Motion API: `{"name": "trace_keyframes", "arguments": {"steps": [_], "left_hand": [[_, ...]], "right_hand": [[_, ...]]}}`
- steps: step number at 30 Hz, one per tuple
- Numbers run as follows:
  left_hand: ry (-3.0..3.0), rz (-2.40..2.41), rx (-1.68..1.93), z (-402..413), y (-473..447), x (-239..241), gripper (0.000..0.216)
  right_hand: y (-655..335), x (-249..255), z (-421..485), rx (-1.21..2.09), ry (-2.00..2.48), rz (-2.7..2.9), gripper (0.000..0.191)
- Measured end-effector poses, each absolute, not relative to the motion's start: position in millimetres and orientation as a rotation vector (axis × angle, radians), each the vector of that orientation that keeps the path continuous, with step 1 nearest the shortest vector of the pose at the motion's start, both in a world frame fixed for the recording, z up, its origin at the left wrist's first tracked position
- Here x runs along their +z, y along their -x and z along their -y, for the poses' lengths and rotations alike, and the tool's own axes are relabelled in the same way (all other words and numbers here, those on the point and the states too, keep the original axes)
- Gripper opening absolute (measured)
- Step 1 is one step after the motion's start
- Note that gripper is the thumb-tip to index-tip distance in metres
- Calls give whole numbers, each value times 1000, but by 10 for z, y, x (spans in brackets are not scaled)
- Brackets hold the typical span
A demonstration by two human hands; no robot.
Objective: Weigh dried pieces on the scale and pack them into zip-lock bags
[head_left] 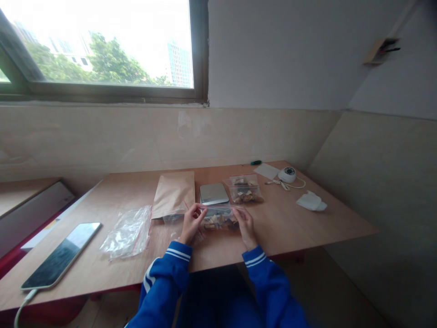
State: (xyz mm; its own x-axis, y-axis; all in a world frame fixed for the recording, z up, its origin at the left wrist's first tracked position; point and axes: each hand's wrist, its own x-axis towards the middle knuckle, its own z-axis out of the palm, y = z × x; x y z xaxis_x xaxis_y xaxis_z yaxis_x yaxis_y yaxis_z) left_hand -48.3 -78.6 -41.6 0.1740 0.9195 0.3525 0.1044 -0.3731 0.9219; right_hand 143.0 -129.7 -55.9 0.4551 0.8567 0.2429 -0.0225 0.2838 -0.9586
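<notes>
— What do the two hands have?

— A small clear zip bag (220, 219), held between them just above the near middle of the wooden bench (307, 228). The left hand (191, 224) pinches its left end, the right hand (245, 226) its right end; both grips are closed on the top edge, fingers curled over the seal strip.

— How does the bag look?

— Transparent plastic, stretched flat and wide, with a thin reddish line along the top. Inside lie brown and pale chunks, bunched toward the bottom. They could be dried slices of something, but the view is too small to tell.

— What lies around it?

— Just behind the bag sits a flat silver scale (213, 193). To the right of that is a second filled bag (245, 189) with the same brownish pieces. To the left a brown paper pouch (174, 194) lies flat, its lower edge near the left hand.

— And further out?

— A pile of empty clear bags (128, 233) lies left of the hands, and a phone (63, 255) with a cable rests near the left edge. At the far right corner are a round white device (287, 174) with its cord, a white card (266, 171) and a crumpled tissue (311, 201). Blue sleeves (170, 269) with white stripes cover both forearms.
</notes>
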Motion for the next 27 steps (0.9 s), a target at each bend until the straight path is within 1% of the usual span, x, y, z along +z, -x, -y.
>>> {"name": "trace_keyframes", "arguments": {"steps": [4,11,19,27], "left_hand": [[-1655,-998,1290,788,485,-403,27],[-1641,-984,1325,788,488,-397,23],[-1677,-998,1337,792,489,-396,21],[-1752,-987,1338,794,496,-397,20]], "right_hand": [[-1421,-562,1300,715,1122,914,30],[-1423,-536,1328,728,1111,923,30],[-1429,-518,1330,658,1188,865,30],[-1416,-531,1326,621,1249,869,37]]}}
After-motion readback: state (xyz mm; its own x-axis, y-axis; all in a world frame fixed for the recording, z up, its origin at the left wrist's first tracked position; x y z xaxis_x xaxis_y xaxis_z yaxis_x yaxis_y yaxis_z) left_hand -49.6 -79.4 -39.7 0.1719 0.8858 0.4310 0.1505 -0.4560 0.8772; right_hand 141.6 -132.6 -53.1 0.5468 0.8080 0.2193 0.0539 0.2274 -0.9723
